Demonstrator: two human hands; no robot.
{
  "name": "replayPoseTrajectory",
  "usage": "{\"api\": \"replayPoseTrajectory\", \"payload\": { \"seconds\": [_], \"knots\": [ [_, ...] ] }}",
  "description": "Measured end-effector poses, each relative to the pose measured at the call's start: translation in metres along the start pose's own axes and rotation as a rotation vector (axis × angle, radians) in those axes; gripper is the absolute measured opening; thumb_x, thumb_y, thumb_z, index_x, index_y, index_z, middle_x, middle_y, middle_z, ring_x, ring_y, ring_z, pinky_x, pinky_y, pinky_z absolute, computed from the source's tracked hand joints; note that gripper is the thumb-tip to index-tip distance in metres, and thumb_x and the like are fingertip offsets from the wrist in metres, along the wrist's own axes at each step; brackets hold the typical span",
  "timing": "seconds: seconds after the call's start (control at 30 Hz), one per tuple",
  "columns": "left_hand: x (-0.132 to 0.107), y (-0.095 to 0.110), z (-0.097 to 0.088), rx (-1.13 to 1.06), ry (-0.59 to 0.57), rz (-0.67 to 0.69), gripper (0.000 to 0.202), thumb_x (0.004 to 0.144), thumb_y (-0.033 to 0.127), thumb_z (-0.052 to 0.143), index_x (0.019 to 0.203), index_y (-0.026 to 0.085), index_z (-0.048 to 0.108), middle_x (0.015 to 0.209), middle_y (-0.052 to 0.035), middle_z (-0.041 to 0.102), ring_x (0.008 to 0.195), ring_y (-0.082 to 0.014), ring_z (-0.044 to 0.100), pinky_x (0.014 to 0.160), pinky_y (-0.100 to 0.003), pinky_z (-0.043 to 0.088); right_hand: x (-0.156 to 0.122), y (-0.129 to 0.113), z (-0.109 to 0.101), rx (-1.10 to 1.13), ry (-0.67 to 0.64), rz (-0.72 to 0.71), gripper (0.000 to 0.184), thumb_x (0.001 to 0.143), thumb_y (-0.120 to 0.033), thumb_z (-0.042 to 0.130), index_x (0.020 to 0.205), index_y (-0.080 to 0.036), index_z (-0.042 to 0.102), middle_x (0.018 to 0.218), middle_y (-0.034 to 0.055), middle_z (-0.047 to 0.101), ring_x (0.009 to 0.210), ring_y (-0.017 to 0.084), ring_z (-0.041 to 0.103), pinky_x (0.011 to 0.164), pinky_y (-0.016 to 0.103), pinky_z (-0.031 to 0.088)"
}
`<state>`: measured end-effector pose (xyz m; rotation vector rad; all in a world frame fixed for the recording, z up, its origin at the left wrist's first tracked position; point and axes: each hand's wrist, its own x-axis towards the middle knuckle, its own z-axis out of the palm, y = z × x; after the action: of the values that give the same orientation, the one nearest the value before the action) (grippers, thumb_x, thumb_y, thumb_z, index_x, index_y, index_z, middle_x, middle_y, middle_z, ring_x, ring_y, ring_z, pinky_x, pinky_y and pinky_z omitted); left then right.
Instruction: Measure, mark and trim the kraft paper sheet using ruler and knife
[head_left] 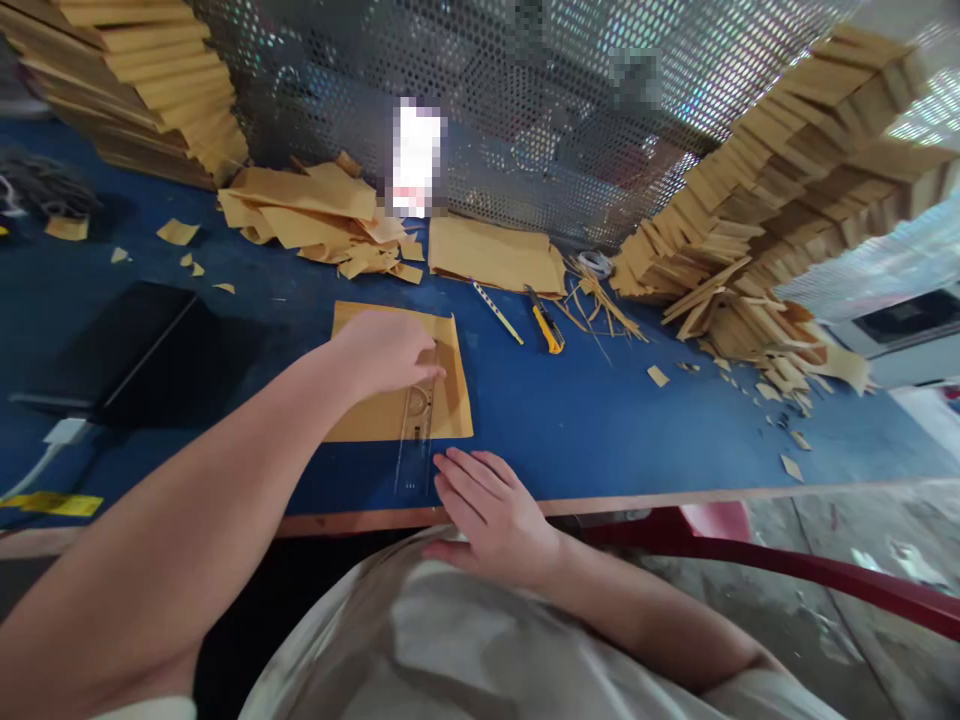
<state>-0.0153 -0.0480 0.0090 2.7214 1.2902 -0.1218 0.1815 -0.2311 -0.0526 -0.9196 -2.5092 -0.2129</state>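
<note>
A brown paper sheet or envelope (360, 420) lies flat on the blue table in front of me. Across it, near its right side, runs a clear plastic ruler (415, 440) with a round cut-out, its lower end past the paper's near edge. My left hand (386, 350) reaches over the paper, fingers bent down on the upper part of the ruler, which they partly hide. At the table's front edge, my right hand (499, 515) rests with fingers stretched out, close to the ruler's lower end and holding nothing. Beyond the paper lie a patterned pencil (498, 313) and a yellow box cutter (547, 325).
Tall stacks of folded brown paper stand at the back left (161, 70) and right (750, 190). Folded brown sheets (487, 253), paper scraps (375, 262) and thin strips lie against the perforated metal screen (480, 130). A black device (139, 350) with a white cable sits at left.
</note>
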Motion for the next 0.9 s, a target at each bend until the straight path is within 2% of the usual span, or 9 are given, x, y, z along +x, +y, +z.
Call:
{"api": "replayPoseTrajectory", "payload": {
  "seconds": [0.1,0.2,0.3,0.37,0.5,0.6,0.7,0.8,0.9],
  "knots": [
    [0.003,-0.003,-0.001,0.021,0.097,0.038,0.037,0.098,0.04,0.046,0.093,0.022,0.078,0.099,-0.0069,0.078,0.093,-0.0248,0.07,0.069,-0.032,0.045,-0.006,-0.007,0.0,0.004,0.014,0.09,0.035,0.094,-0.042,0.065,0.11,-0.012,0.071,0.123,0.019,0.074,0.118,0.032,0.066,0.098,0.047,0.055],
    [0.005,-0.008,0.004,0.019,0.127,0.068,0.032,0.095,0.037,0.049,0.097,0.023,0.078,0.105,-0.0065,0.077,0.095,-0.0237,0.069,0.067,-0.031,0.043,0.0,-0.007,-0.005,-0.02,-0.09,0.119,0.048,0.095,-0.043,0.063,0.129,-0.009,0.065,0.138,0.0243,0.065,0.133,0.036,0.058,0.102,0.052,0.055],
    [0.006,-0.011,0.007,0.007,0.138,0.074,0.032,0.093,0.038,0.051,0.104,0.023,0.078,0.109,-0.0076,0.076,0.097,-0.0244,0.069,0.066,-0.031,0.044,0.008,-0.009,-0.002,-0.029,-0.172,0.029,0.057,0.096,-0.045,0.061,0.137,-0.006,0.061,0.147,0.0257,0.058,0.137,0.039,0.054,0.107,0.055,0.053],
    [0.006,-0.012,0.008,-0.002,0.148,0.07,0.034,0.094,0.037,0.048,0.103,0.022,0.077,0.108,-0.008,0.076,0.095,-0.0243,0.069,0.066,-0.032,0.045,0.01,-0.011,0.003,-0.049,-0.111,-0.041,0.045,0.097,-0.038,0.063,0.129,-0.007,0.067,0.139,0.0231,0.065,0.131,0.035,0.061,0.104,0.05,0.056],
    [0.007,-0.016,0.008,-0.022,0.152,0.034,0.036,0.096,0.033,0.043,0.099,0.023,0.077,0.109,-0.0081,0.076,0.093,-0.0233,0.068,0.069,-0.033,0.047,0.009,-0.015,0.005,-0.041,0.094,-0.123,0.012,0.093,-0.014,0.066,0.098,-0.014,0.076,0.111,0.0111,0.08,0.106,0.023,0.073,0.079,0.034,0.062],
    [0.009,-0.019,0.009,-0.045,0.154,-0.002,0.04,0.097,0.032,0.039,0.113,0.026,0.076,0.114,-0.008,0.076,0.096,-0.0245,0.069,0.072,-0.035,0.049,0.009,-0.01,-0.008,-0.023,0.13,-0.229,0.014,0.093,-0.012,0.065,0.09,-0.017,0.078,0.095,0.0064,0.081,0.089,0.019,0.075,0.067,0.03,0.061],
    [0.01,-0.023,0.011,-0.068,0.193,-0.034,0.044,0.099,0.031,0.036,0.128,0.027,0.069,0.122,-0.0068,0.074,0.099,-0.0256,0.07,0.073,-0.036,0.049,0.008,0.005,-0.032,-0.057,0.163,-0.363,0.009,0.089,-0.015,0.07,0.087,-0.018,0.079,0.091,0.0067,0.081,0.085,0.018,0.075,0.065,0.029,0.063],
    [0.011,-0.024,0.013,-0.107,0.241,-0.067,0.047,0.1,0.029,0.034,0.138,0.027,0.061,0.132,-0.0064,0.07,0.101,-0.0265,0.07,0.074,-0.036,0.049,0.004,0.03,-0.061,-0.111,0.291,-0.34,0.014,0.082,-0.013,0.078,0.076,-0.025,0.075,0.089,0.0037,0.08,0.086,0.02,0.077,0.066,0.03,0.065],
    [0.013,-0.022,0.014,-0.124,0.251,-0.077,0.051,0.1,0.032,0.037,0.149,0.024,0.05,0.143,-0.008,0.063,0.104,-0.0266,0.07,0.077,-0.035,0.051,0.008,0.067,-0.076,-0.187,0.225,-0.312,0.022,0.081,-0.01,0.077,0.078,-0.031,0.072,0.087,-0.0014,0.079,0.084,0.02,0.078,0.067,0.032,0.067]
  ]
}}
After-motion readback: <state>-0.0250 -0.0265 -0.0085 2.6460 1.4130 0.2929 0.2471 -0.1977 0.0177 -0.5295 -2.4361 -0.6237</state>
